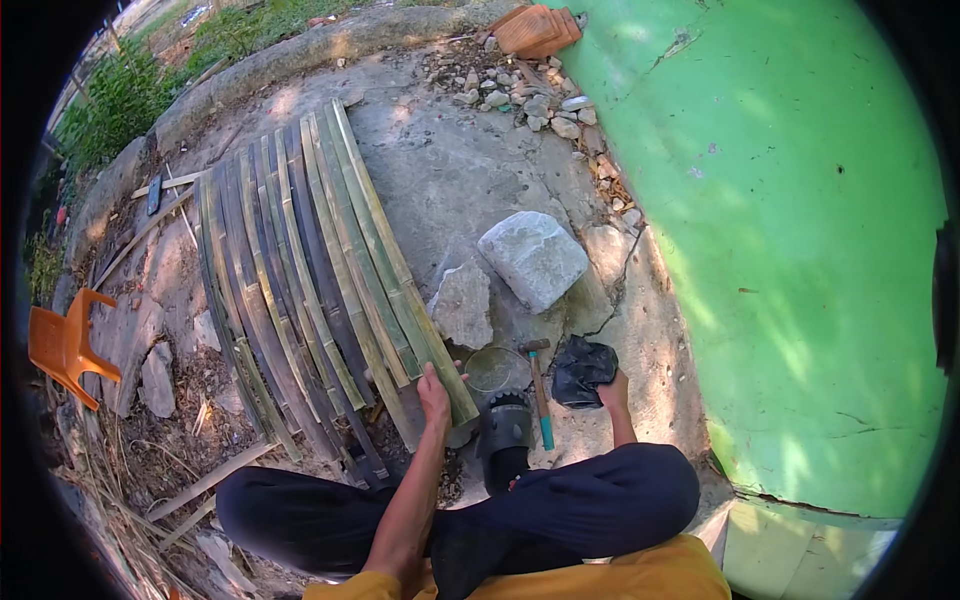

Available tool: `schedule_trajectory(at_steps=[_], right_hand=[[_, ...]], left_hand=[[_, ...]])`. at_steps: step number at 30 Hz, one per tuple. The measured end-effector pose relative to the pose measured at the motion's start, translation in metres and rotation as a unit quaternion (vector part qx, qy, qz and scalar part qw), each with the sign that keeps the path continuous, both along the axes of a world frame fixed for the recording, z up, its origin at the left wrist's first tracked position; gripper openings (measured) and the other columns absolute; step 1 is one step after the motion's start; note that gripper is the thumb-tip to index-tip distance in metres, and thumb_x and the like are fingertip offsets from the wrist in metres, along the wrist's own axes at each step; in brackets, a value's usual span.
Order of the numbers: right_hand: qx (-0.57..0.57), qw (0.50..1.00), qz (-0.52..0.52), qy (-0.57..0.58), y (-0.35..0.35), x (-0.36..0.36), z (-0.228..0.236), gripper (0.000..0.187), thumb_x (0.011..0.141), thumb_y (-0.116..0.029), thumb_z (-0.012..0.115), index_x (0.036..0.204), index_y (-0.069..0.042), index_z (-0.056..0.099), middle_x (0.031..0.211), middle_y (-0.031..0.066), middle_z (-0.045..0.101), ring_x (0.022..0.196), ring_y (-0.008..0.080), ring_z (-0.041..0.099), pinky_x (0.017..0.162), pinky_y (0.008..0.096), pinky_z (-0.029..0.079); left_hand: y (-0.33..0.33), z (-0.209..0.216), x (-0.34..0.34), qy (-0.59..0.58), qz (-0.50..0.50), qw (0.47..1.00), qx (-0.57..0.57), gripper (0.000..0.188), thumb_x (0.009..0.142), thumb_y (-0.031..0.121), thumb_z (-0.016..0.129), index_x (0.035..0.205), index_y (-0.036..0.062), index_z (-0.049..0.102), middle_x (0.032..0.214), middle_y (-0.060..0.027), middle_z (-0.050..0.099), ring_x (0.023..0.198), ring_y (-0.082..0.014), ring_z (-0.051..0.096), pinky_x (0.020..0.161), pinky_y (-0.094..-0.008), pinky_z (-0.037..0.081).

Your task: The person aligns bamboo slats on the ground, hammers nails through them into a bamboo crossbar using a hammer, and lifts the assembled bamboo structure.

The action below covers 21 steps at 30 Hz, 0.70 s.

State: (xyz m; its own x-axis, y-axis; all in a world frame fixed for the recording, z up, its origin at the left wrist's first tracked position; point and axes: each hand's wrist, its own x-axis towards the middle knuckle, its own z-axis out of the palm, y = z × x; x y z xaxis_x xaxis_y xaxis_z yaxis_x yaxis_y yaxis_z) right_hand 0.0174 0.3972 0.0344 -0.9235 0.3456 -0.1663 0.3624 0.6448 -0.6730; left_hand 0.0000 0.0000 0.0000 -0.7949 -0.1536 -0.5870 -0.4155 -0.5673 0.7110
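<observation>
My left hand [433, 398] grips the near end of a bamboo slat [398, 290], the rightmost in a row of split bamboo slats [262, 290]. Its thumb lies on top, and fingertips show past the slat's right edge. My right hand [613, 389] is closed at the right side of a black plastic bag [580, 372]; the bag hides part of the fingers. Between the hands, a hammer [541, 395] with a teal grip lies on the ground. My sandaled foot [506, 430] rests left of the hammer, just below a round, shallow, clear dish [494, 369].
A large pale stone block [535, 262] and a flatter stone [463, 305] sit ahead. A green wall [790, 240] bounds the right side. Rubble [500, 90] and orange tiles [538, 31] lie at the far end. An orange plastic chair [68, 348] stands at left.
</observation>
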Motion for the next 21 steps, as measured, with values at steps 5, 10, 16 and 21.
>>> schedule_trajectory(at_steps=[5,10,16,21], right_hand=[[0.235,0.957,-0.082,-0.147,0.014,-0.001,0.009,0.034,0.077,-0.019,0.072,0.106,0.000,0.071,0.096,0.0306,0.070,0.093,0.0477,0.068,0.079,0.0507,0.055],[0.242,0.962,0.009,-0.129,0.015,0.003,-0.002,0.021,0.075,-0.013,0.070,0.088,0.002,0.073,0.087,0.0299,0.070,0.089,0.0482,0.068,0.077,0.0517,0.055],[0.232,0.968,-0.017,-0.095,-0.005,-0.004,-0.009,0.017,0.074,-0.010,0.071,0.083,0.004,0.074,0.086,0.0305,0.070,0.085,0.0489,0.068,0.077,0.0518,0.056],[0.224,0.967,-0.031,-0.115,-0.018,-0.008,-0.006,0.025,0.081,-0.018,0.074,0.094,0.003,0.074,0.096,0.0300,0.071,0.095,0.0489,0.068,0.084,0.0515,0.055]], left_hand=[[0.018,0.002,0.006,-0.020,0.007,1.000,-0.015,0.058,0.110,0.047,0.035,0.119,-0.0042,0.060,0.108,-0.0174,0.074,0.077,-0.0261,0.075,0.063,-0.0336,0.058],[0.017,0.005,0.000,-0.021,0.007,1.000,-0.007,0.058,0.110,0.048,0.035,0.119,-0.0038,0.060,0.108,-0.0169,0.074,0.078,-0.0255,0.075,0.063,-0.0337,0.059],[0.013,0.004,0.002,-0.020,0.006,0.999,-0.026,0.059,0.110,0.048,0.035,0.121,-0.0039,0.060,0.109,-0.0166,0.074,0.080,-0.0255,0.075,0.063,-0.0342,0.059],[0.012,0.000,0.003,-0.010,0.004,1.000,-0.016,0.061,0.109,0.050,0.035,0.122,-0.0051,0.060,0.109,-0.0175,0.074,0.079,-0.0263,0.075,0.062,-0.0337,0.059]])
